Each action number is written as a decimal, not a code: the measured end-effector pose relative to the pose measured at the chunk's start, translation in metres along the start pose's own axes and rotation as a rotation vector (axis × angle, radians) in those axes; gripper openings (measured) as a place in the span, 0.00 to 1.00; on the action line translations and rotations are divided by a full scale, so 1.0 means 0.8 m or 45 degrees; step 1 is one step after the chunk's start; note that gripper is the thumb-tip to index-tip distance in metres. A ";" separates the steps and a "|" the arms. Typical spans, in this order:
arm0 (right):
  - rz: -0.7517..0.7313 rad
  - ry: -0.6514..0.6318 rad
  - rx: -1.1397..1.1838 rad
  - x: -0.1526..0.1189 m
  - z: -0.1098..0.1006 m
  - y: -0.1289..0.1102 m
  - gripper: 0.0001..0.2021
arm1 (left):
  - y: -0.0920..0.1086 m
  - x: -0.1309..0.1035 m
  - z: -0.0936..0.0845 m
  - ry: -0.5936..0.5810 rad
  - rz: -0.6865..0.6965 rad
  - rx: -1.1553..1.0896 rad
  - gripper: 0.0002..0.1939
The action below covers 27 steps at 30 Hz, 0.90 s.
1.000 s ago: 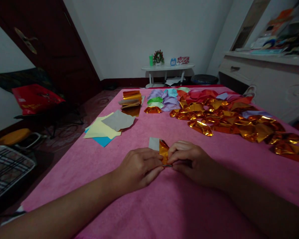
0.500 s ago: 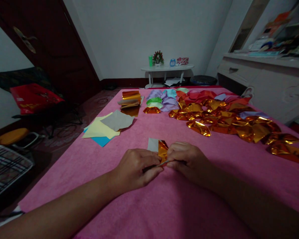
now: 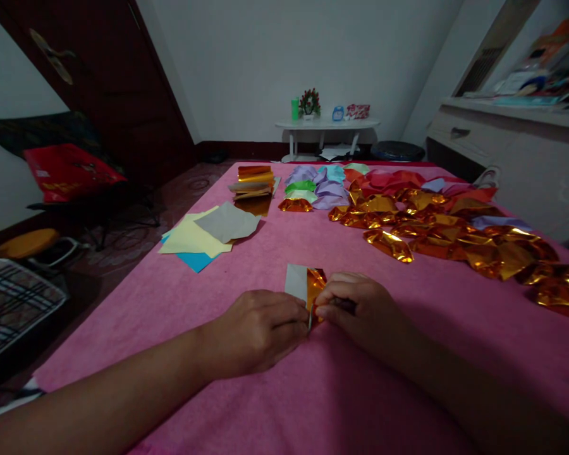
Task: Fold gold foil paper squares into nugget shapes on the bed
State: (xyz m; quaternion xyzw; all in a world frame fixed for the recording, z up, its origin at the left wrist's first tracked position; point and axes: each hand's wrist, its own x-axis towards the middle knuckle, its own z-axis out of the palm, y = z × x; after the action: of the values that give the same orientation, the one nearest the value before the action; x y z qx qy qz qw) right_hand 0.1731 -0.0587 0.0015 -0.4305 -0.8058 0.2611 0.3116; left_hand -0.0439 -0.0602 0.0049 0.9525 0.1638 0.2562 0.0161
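Resting over the lower left of the folded paper (image 3: 296, 282), the left hand (image 3: 260, 330) shows me fingers laid together; its thumb is hidden, so from my end I cannot tell whether it pinches anything. The right hand (image 3: 360, 306) has thumb and forefinger clamped on the paper's gold side, with the other fingers curled in. I see the paper between the two hands, just below the middle of the frame, on the pink cloth (image 3: 275, 404): a pale gray strip on its left, shiny gold on its right, and a narrow edge standing up at the fingertips.

At centre left of the frame I make out a gray sheet (image 3: 230, 224) overlapping a yellow sheet (image 3: 192, 237), with a blue sheet (image 3: 196, 261) showing underneath. Above them sits a stack of gold paper (image 3: 253, 189). Across the right of my view spread the gold folded pieces (image 3: 478, 243), one of them lying nearest the right hand, with red pieces (image 3: 389, 181) behind and lilac pieces (image 3: 330, 194) further left. At the top centre I have a white table (image 3: 327, 124) bearing a green cup (image 3: 294, 109) and a potted plant (image 3: 310, 101).
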 end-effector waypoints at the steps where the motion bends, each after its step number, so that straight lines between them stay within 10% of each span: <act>1: 0.005 0.001 -0.011 0.001 0.001 -0.001 0.06 | 0.000 0.000 -0.001 -0.012 -0.006 -0.025 0.09; 11: -0.069 -0.141 0.071 0.003 -0.007 -0.003 0.08 | -0.004 0.000 -0.004 0.010 -0.182 -0.429 0.06; 27: 0.061 -0.036 0.053 0.002 0.002 -0.011 0.08 | 0.002 0.005 -0.013 -0.203 -0.064 -0.177 0.08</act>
State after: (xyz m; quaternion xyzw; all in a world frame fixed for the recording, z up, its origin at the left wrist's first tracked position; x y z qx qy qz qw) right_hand 0.1663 -0.0616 0.0068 -0.4394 -0.7940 0.2912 0.3030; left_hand -0.0457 -0.0609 0.0159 0.9621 0.1675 0.1897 0.1016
